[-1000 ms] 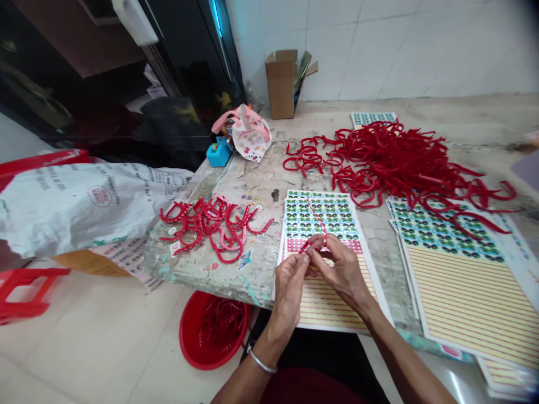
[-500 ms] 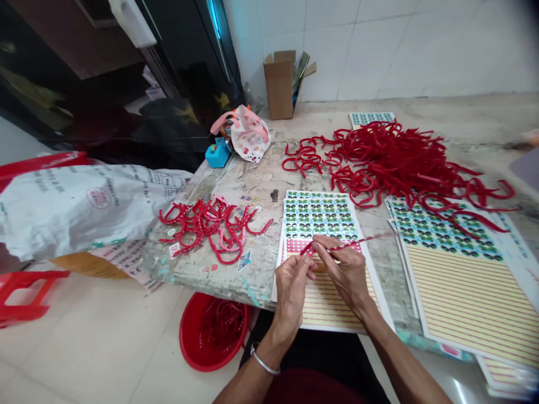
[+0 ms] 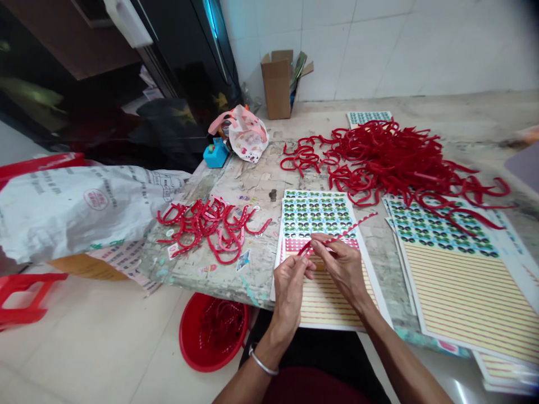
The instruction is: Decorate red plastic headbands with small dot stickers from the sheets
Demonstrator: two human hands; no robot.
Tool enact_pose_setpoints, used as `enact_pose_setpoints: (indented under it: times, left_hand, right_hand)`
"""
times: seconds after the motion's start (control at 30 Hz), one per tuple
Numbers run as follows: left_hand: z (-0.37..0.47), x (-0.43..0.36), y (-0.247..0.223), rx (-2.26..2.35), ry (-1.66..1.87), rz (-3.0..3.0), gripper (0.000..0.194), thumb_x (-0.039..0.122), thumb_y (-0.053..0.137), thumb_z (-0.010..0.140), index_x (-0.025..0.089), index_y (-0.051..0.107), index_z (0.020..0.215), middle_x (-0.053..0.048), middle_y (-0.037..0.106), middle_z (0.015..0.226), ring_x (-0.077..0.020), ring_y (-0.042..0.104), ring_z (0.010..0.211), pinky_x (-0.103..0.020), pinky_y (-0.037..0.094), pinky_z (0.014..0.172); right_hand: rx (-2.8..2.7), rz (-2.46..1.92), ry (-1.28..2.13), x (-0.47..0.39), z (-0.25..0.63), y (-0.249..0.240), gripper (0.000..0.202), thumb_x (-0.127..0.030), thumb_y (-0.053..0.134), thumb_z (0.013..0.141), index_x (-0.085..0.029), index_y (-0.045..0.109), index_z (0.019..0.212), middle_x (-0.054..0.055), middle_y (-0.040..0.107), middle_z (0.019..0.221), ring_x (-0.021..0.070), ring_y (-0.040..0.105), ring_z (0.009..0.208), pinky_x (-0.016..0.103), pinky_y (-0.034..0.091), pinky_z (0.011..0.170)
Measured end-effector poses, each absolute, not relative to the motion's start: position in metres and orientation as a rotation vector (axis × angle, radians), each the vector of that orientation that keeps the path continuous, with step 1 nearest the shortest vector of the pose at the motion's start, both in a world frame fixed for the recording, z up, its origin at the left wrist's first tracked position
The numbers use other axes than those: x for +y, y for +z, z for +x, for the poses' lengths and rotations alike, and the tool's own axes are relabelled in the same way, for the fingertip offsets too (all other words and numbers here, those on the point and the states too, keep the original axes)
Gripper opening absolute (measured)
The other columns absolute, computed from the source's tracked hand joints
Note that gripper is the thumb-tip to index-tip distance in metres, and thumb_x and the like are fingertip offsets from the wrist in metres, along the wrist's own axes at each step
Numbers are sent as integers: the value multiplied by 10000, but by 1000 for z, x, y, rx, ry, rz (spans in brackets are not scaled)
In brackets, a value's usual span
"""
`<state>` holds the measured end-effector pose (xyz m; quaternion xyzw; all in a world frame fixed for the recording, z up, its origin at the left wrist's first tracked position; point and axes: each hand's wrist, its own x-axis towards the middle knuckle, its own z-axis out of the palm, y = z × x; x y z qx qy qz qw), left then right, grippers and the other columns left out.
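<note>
My left hand [image 3: 290, 280] is closed in a pinch on a dark red fuzzy strip [image 3: 304, 249], with a short end showing between the hands. Close beside it, my right hand [image 3: 342, 268] pinches a thin red-and-white sticker strip [image 3: 357, 223] with a wavy edge. Its free end slants up to the right. Fingers hide where the two strips meet. Both hands are above a printed sticker sheet [image 3: 332, 303] with green-and-black eye shapes at the top, a pink band, and yellow rows with red lines below.
A large heap of red strips [image 3: 391, 157] lies at the back right, over more sticker sheets [image 3: 467, 292]. Left of my hands is a smaller pile of strips [image 3: 210, 221]. A red basin [image 3: 185, 336] stands on the floor. Farther back are a carton [image 3: 277, 87], a cloth bag [image 3: 248, 134] and a blue box [image 3: 216, 154].
The sticker strip's free end, blurred and pointing right before, now slants more steeply upward and shows clearly. Both hands keep nearly the same place, and the view has shifted slightly.
</note>
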<state>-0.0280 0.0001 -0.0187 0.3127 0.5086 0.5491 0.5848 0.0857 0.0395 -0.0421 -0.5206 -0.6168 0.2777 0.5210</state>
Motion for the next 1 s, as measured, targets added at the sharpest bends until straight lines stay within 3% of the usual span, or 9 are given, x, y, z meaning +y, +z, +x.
enact_pose_setpoints:
  times: [0.2,0.47,0.9,1.0]
  left_hand:
    - [-32,-3,-23,1161,1297,725,198,296,573,790,140,638,689,-9,613,677,-97,501,597,-228,394,654]
    - [-44,-7,-31,1133,1247,773,224,314,550,815,133,630,710,-31,616,709,-109,503,626,-243,393,674]
    - [-64,-1,-14,1138,1056,1036,260,361,512,838,154,656,774,-38,631,731,-153,557,710,-255,398,746]
    - [-66,3,-8,1067,952,1118,276,373,518,832,146,670,795,-54,634,739,-166,566,703,-258,412,717]
  right_hand:
    - [-1353,-1310,925,43,89,-40,263,-391,566,804,-187,711,887,57,710,867,174,639,635,255,486,462]
    - [-1378,-1329,983,50,93,-46,291,-402,581,796,-151,686,693,3,636,643,131,568,587,225,418,511]
    - [-1371,-1239,990,43,94,-35,217,-368,571,810,-211,705,879,56,693,887,197,654,717,258,520,475]
    - [-1458,-1190,899,42,97,-26,169,-314,570,819,-215,705,841,50,686,892,195,646,781,276,540,555]
